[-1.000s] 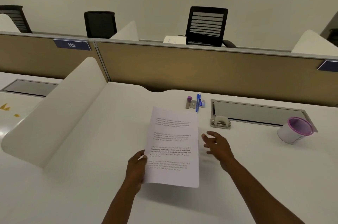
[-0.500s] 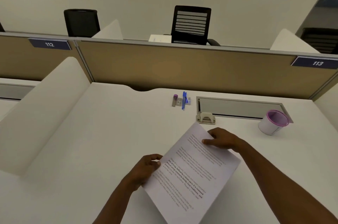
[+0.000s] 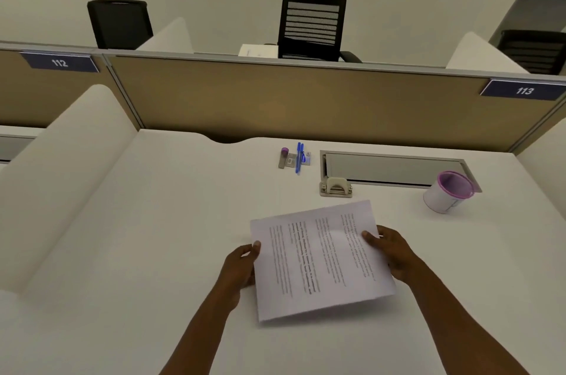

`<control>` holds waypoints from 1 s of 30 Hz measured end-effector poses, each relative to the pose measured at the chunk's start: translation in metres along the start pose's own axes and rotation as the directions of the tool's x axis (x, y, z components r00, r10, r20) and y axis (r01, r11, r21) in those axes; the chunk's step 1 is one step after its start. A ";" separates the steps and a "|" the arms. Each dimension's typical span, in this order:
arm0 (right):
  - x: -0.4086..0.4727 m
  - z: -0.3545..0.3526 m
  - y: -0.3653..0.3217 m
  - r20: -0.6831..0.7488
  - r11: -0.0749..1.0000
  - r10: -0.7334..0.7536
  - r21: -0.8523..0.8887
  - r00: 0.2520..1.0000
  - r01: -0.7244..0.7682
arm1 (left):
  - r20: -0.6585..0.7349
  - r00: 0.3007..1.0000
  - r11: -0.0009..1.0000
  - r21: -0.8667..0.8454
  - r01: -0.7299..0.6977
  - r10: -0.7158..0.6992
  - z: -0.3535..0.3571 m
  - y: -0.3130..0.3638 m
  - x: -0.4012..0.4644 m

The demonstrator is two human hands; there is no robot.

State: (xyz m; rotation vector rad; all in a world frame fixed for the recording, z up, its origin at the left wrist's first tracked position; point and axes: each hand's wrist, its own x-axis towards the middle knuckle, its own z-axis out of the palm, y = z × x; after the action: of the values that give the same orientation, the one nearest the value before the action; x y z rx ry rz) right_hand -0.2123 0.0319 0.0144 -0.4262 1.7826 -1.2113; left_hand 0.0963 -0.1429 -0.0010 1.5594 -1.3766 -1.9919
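A printed sheet of paper (image 3: 318, 258) is held sideways just above the white desk (image 3: 153, 236), its text lines running up and down. My left hand (image 3: 240, 267) pinches its left edge, thumb on top. My right hand (image 3: 390, 252) grips the right edge, thumb lying on the printed side. Most of each hand's fingers are hidden under the sheet.
A beige hole punch (image 3: 336, 187) sits just beyond the paper. Blue pens (image 3: 299, 157) and a small purple-capped tube (image 3: 283, 157) lie farther back. A white cup with a purple rim (image 3: 447, 192) stands at the right beside a grey cable tray (image 3: 395, 167). A rounded white divider (image 3: 58, 175) bounds the left.
The sheet has turned clockwise from upright to sideways. My right hand, free a second ago, now holds the right edge; my left hand kept its grip.
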 end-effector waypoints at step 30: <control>0.054 -0.047 0.003 -0.440 0.988 0.154 0.052 0.885 -0.146 | -0.181 0.940 0.891 0.411 -0.195 0.289 0.111 0.049 0.067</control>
State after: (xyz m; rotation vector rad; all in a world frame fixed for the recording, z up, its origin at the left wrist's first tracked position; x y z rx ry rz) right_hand -0.2788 0.0212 -0.0094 0.0093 2.1431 -1.2820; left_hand -0.0413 -0.1573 -0.0059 1.6152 -1.8386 -1.3912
